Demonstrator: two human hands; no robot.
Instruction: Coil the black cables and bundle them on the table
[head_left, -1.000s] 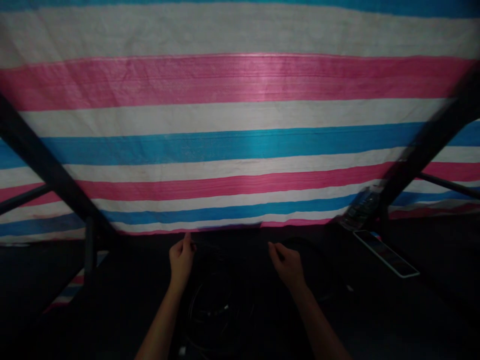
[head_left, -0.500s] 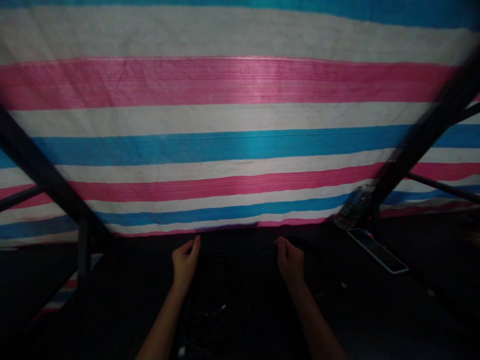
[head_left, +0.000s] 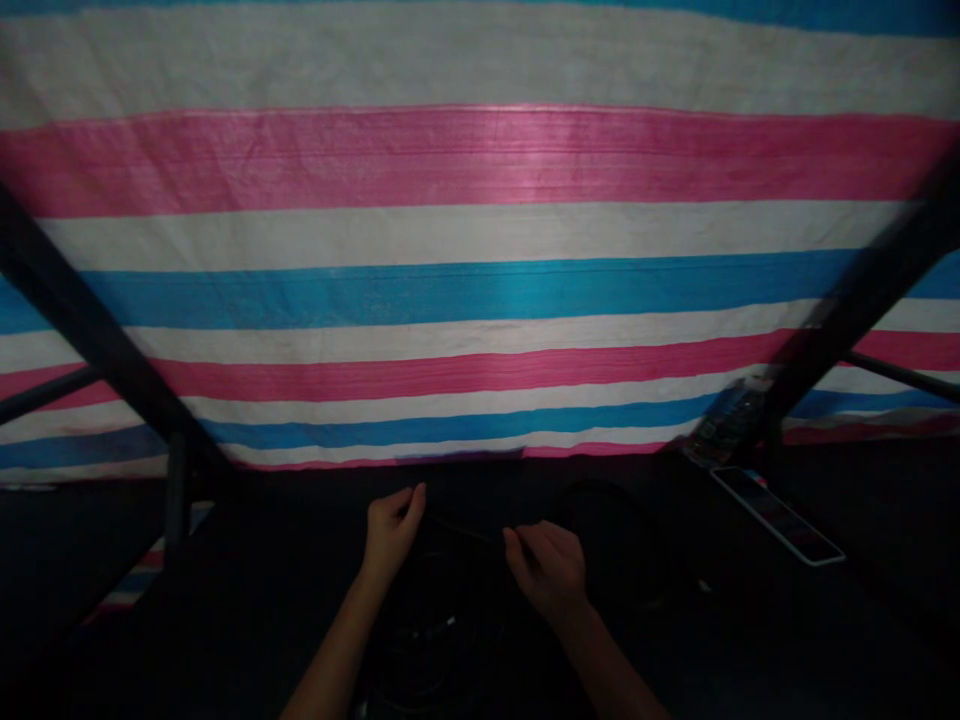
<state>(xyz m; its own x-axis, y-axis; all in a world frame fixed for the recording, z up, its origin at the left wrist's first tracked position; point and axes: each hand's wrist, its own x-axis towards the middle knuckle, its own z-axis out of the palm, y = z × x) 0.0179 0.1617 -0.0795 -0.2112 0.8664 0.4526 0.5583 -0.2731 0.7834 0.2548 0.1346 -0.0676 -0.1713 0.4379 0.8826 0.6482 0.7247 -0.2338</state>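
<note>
A thin dark cable (head_left: 461,530) is pinched between the left hand (head_left: 394,525) and right hand (head_left: 546,568), stretched sideways above the dark desk (head_left: 750,640).

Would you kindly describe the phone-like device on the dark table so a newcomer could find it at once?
Start at the big pink, white and blue striped tarp and follow its lower edge right to the slanting dark pole. A plastic bottle stands at its foot; just in front lies the flat device. Its pale rim and faintly lit screen set it apart from the dark table.
</note>
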